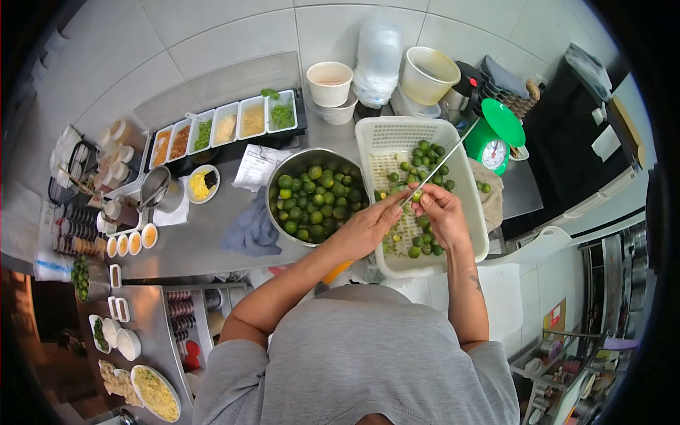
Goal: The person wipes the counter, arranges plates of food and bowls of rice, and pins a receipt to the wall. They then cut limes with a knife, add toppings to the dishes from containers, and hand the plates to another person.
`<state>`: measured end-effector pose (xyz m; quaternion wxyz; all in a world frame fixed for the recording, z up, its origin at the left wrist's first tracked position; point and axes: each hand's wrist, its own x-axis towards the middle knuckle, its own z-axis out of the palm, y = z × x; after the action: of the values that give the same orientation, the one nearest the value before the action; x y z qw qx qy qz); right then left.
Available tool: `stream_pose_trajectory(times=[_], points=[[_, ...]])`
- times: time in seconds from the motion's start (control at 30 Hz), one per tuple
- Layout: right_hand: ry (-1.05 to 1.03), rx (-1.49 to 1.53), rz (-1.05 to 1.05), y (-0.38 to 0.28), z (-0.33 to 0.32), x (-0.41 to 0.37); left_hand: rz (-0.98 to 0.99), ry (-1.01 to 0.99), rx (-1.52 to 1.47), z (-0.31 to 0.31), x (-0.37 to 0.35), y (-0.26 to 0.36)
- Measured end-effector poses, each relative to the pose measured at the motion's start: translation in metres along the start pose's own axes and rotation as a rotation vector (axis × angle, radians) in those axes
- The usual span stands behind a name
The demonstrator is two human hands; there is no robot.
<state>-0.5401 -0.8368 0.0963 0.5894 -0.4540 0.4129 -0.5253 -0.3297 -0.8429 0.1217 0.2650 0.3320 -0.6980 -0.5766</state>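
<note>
Now at the Lime Basket, Knife in Hand

We stand at a long stainless-steel counter (212, 234). On it, just in front of us, sits a white perforated plastic basket (404, 131) with loose green limes scattered inside. Touching its left side is a round steel bowl (315, 151) piled with more limes. Left of the bowl lie a crumpled blue-grey cloth (251, 230) and a printed white paper slip (256, 166); we cannot read its print. Behind the basket's right corner stands a green kitchen scale (496, 138) with a white dial, its numerals too small to read.

Both our hands hover over the middle of the basket, almost touching. Our left hand (372, 227) has its fingertips drawn together, pinching a small green lime (416, 196) above the basket. Our right hand (443, 212) is curled tight around the handle of a long thin steel knife (446, 159), whose blade slants up and to the right from the lime towards the scale.
</note>
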Motion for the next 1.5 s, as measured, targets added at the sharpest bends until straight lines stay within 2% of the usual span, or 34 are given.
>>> stream_pose_trajectory(times=[0.13, 0.27, 0.4, 0.5, 0.57, 0.67, 0.77, 0.9, 0.93, 1.03, 1.07, 1.13, 1.17, 1.23, 1.33, 1.43, 1.5], points=[[0.083, -0.029, 0.018, 0.001, -0.006, 0.0, -0.104, -0.018, -0.039, 0.005, -0.002, 0.002], [0.135, -0.059, -0.063, -0.001, 0.0, 0.003, 0.053, 0.111, 0.142, 0.011, -0.002, -0.005], [0.277, -0.063, -0.174, 0.0, 0.009, 0.012, -0.031, 0.137, 0.332, 0.01, -0.018, 0.004], [0.281, -0.13, -0.194, 0.002, 0.022, 0.019, -0.118, 0.177, 0.371, 0.009, -0.025, 0.008], [0.233, -0.198, -0.188, 0.001, 0.04, 0.021, -0.216, 0.183, 0.361, 0.003, -0.029, 0.02], [0.112, -0.232, -0.141, 0.012, 0.075, 0.023, -0.122, 0.36, 0.38, -0.009, -0.034, 0.008], [0.001, -0.21, -0.056, 0.023, 0.096, 0.026, -0.109, 0.408, 0.234, -0.024, -0.046, 0.001], [-0.156, -0.145, 0.068, 0.026, 0.119, 0.027, -0.258, 0.472, 0.16, -0.038, -0.06, -0.002], [-0.222, -0.17, 0.101, 0.024, 0.117, 0.031, -0.26, 0.488, 0.145, -0.041, -0.063, -0.006], [-0.132, -0.531, -0.278, 0.012, 0.092, 0.053, -0.222, 0.545, 0.094, -0.049, -0.071, -0.019], [-0.053, -0.664, -0.248, 0.008, 0.076, 0.065, -0.221, 0.555, 0.084, -0.052, -0.074, -0.019], [-0.006, -0.979, -0.393, 0.031, 0.02, 0.097, -0.218, 0.581, 0.061, -0.057, -0.078, -0.016], [-0.034, -1.165, -0.362, 0.043, -0.003, 0.107, -0.267, 0.596, 0.064, -0.058, -0.079, -0.013], [-0.106, -1.299, -0.249, 0.057, -0.025, 0.113, -0.361, 0.623, 0.077, -0.061, -0.081, -0.006], [-0.199, -1.41, -0.101, 0.065, -0.035, 0.118, -0.34, 0.61, 0.096, -0.059, -0.081, -0.007], [-0.06, -1.172, -0.119, 0.057, -0.048, 0.132, -0.257, 0.61, 0.124, -0.056, -0.077, -0.012], [-0.043, -1.347, -0.188, 0.054, -0.058, 0.139, -0.202, 0.594, 0.113, -0.054, -0.073, -0.012]])
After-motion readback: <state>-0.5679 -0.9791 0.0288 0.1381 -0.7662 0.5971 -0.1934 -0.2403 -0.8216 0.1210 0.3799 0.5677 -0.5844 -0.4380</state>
